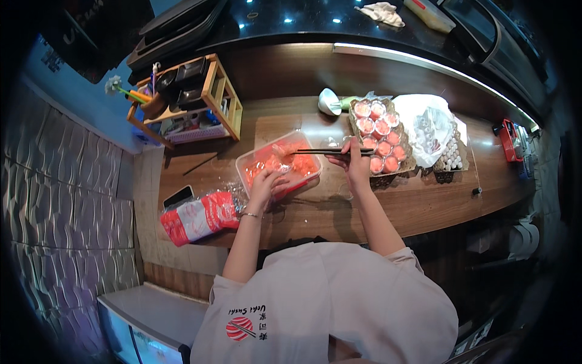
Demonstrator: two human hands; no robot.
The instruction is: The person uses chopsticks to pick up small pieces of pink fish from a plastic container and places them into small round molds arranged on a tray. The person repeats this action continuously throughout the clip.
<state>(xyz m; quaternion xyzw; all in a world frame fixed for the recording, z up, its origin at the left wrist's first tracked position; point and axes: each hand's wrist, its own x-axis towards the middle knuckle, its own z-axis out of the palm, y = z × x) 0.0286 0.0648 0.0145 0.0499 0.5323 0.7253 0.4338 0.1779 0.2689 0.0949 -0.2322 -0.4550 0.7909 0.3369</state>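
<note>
My right hand (353, 159) is closed around a pair of dark chopsticks (315, 151), whose tips point left over a clear plastic tub (241, 173). Shredded orange-pink food (303, 165) fills much of the tub. At the tub's near side, my left hand (268, 185) has its fingers curled by a shiny, see-through thing, too glossy to make out. A red and white plastic bag (203, 217) lies just left of my left wrist. To the right, several clear cups (382, 127) with pink-orange filling stand in a brown egg-carton tray (401, 145).
A wooden rack (212, 85) holding black containers stands at the back left. Near the red bag lies a phone (179, 196). A pale bowl (329, 102) sits behind the tub. White plastic bag (424, 124), carton of small white items (451, 159) and red basket (509, 141) line the right.
</note>
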